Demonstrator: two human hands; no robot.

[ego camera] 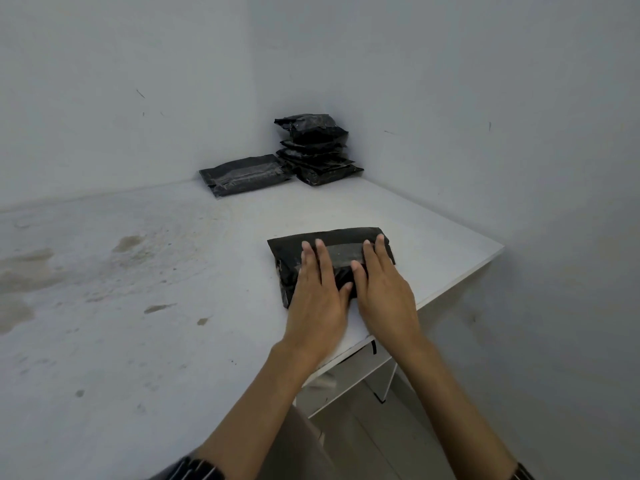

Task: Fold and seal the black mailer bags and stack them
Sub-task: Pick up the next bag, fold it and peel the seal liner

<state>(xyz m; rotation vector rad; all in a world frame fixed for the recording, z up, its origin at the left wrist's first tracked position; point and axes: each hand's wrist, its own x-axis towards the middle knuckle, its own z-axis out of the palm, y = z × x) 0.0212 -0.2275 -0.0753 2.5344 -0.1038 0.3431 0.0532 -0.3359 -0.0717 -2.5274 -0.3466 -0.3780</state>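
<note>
The bag [284, 268] lies flat on the tabletop [145, 341], close to its right edge and well short of the far corner. It is folded into a squat black packet, and a paler grey strip [341, 251] runs across its upper face. Both hands lie on top of it, side by side and touching at the thumbs. The left hand [317, 292] covers the bag's middle and near-left part, fingers straight and a little spread, the tips reaching the strip. The right hand [381, 289] covers the right part, fingers likewise straight, the tips near the bag's far edge. Neither hand curls round anything; both press down flat with palms on the plastic. The heels of both hands hang just past the bag's near edge, by the tabletop's right edge.

In the far corner, where the two walls [104, 81] meet, a stack [317, 150] of finished black bags stands several high, slightly uneven. Just left of it, touching its base, a lone bag [246, 174] lies flat along the back edge.

Brownish stains [128, 242] mark the tabletop's left half. Below the right edge a white shelf [346, 382] shows.
</note>
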